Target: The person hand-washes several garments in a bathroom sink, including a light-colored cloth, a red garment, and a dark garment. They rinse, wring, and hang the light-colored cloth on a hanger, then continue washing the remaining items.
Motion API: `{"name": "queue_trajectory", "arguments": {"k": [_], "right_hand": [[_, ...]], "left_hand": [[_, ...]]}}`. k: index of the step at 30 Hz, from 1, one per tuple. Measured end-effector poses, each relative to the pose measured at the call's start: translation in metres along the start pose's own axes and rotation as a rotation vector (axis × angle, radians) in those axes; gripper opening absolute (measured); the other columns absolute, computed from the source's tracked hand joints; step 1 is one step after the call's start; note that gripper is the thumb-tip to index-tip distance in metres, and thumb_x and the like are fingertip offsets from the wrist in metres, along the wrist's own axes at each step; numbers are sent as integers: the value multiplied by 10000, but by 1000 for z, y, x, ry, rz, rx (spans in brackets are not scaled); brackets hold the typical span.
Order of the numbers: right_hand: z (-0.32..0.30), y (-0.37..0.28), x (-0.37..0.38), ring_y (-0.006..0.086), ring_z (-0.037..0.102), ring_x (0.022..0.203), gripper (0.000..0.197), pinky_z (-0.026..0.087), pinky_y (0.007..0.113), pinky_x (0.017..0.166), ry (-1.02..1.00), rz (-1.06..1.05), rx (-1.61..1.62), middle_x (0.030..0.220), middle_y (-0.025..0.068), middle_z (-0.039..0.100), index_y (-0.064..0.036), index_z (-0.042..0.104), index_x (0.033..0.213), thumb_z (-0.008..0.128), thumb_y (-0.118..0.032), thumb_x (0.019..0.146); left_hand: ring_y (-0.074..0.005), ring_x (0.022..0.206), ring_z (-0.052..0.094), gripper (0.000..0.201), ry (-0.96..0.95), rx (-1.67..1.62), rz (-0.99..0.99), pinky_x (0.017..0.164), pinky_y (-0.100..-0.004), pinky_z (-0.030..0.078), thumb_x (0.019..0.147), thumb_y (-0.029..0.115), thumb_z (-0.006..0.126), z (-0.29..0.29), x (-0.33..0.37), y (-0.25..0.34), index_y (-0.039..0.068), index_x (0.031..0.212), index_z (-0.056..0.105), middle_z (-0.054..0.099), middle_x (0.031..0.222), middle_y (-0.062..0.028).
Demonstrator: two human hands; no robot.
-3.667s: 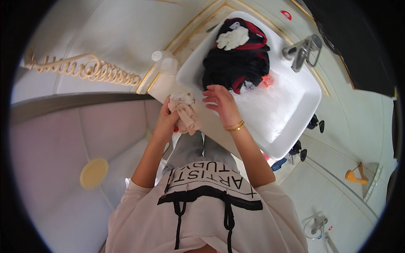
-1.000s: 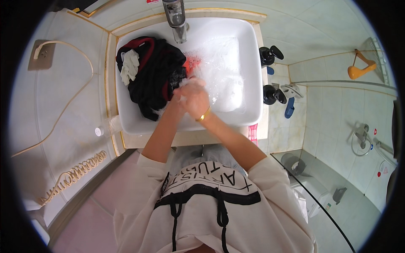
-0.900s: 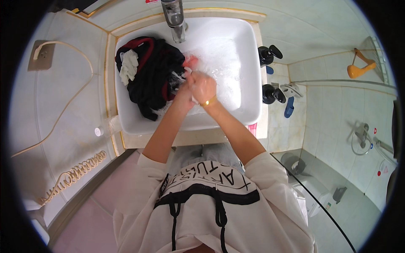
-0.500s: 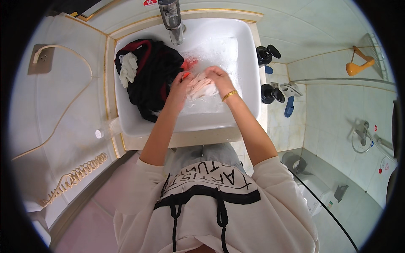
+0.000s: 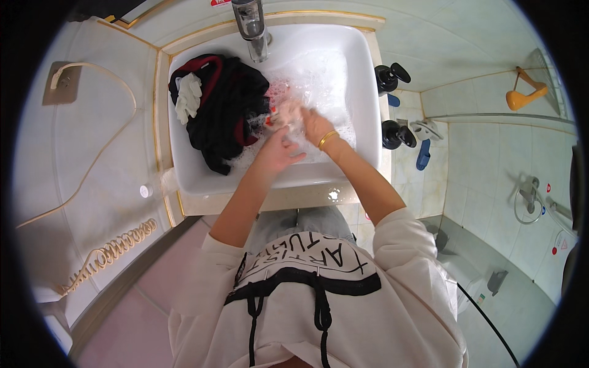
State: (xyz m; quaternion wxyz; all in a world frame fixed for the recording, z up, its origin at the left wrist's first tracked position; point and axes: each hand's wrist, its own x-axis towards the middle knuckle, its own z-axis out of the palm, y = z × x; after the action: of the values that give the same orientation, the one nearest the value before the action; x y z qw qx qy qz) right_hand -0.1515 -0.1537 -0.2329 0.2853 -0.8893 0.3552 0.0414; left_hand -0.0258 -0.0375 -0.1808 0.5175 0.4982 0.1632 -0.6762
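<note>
A pale pinkish wet cloth (image 5: 287, 115), with bits of red at its left side, is in the foamy water of the white sink (image 5: 285, 181). My right hand (image 5: 316, 126), a gold bangle at its wrist, is closed on the cloth's right side; motion smears both. Just nearer to me, my left hand (image 5: 280, 153) is open above the suds, its fingers apart and nothing in them. Beside them on the left, a black garment with dark red trim (image 5: 224, 104) is heaped against the sink wall. On top of that heap lies a crumpled white cloth (image 5: 188, 98).
A faucet (image 5: 251, 30) rises at the sink's back edge. Two black pump bottles (image 5: 392, 135) stand along the right side. A cream cord (image 5: 98, 178) runs down the left wall to a coiled stretch. Blue slippers (image 5: 423, 154) lie on the floor at right.
My left hand has come off the pale cloth and moved nearer to me, its fingers opening. My right hand has shifted slightly nearer with the cloth, which now sits lower in the foam.
</note>
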Motion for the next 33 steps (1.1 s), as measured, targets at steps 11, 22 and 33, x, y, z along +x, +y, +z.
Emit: {"name": "queue_trajectory", "arguments": {"k": [11, 22, 33], "right_hand": [[-23, -64, -30, 360, 513, 863, 453, 460, 389, 726, 372, -21, 579, 896, 177, 522, -64, 438, 1074, 619, -31, 660], [-67, -100, -36, 322, 529, 561, 147, 442, 369, 523, 714, -119, 420, 663, 137, 559, -54, 560, 711, 553, -178, 790], [-61, -42, -53, 245, 600, 704, 111, 463, 315, 648, 480, 238, 670, 743, 80, 628, -46, 564, 828, 538, -146, 788]], "left_hand": [[-247, 1096, 451, 576, -137, -54, 170, 952, -489, 329, 807, 462, 545, 8, 23, -3, 148, 1248, 347, 443, 1155, -94], [-130, 849, 540, 283, -465, -55, 279, 744, -267, 456, 872, 233, 528, 17, 35, 0, 70, 1099, 492, 550, 935, -37], [-201, 1084, 489, 336, -166, 104, 585, 936, -338, 365, 873, 176, 506, 61, -25, 44, 52, 1178, 436, 513, 1154, -79]]}}
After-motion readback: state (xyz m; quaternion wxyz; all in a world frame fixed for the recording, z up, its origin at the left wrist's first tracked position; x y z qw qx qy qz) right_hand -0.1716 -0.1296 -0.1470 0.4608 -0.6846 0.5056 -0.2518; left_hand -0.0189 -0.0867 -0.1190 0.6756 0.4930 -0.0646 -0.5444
